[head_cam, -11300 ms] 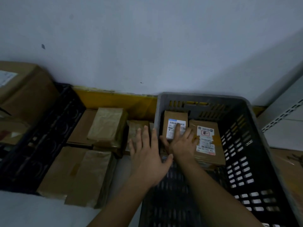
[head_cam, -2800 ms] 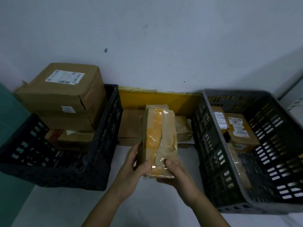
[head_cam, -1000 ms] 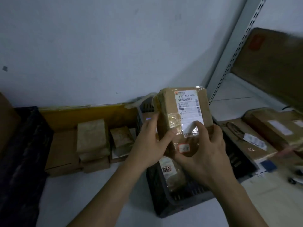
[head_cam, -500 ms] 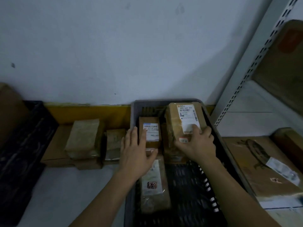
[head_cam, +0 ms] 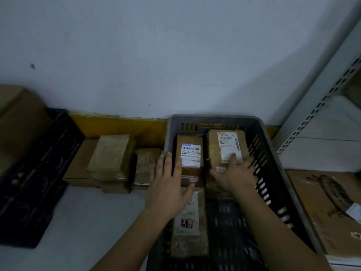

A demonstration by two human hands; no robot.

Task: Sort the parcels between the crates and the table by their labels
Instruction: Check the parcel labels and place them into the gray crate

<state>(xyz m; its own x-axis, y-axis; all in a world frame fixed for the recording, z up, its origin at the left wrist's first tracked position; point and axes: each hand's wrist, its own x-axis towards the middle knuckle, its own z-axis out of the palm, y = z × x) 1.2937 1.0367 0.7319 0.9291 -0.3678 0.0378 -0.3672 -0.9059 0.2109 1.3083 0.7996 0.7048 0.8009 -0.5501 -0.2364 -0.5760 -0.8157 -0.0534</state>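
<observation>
Head view: right hand [head_cam: 233, 174], fingers spread flat on parcel [head_cam: 226, 148] at far right of grey crate [head_cam: 273, 163]. Best seat it flush, label up, then let go. Left hand [head_cam: 168, 184] open, holding nothing, over crate's left wall. Crate holds labelled box [head_cam: 190, 155] and long packet [head_cam: 188, 223]. Black crate [head_cam: 37, 173] left; wrapped parcels [head_cam: 113, 157] on bench [head_cam: 82, 222].

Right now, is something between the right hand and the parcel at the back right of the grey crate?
Nothing visible: the right hand lies flat on the parcel, fingers on its label, inside the grey crate.
</observation>
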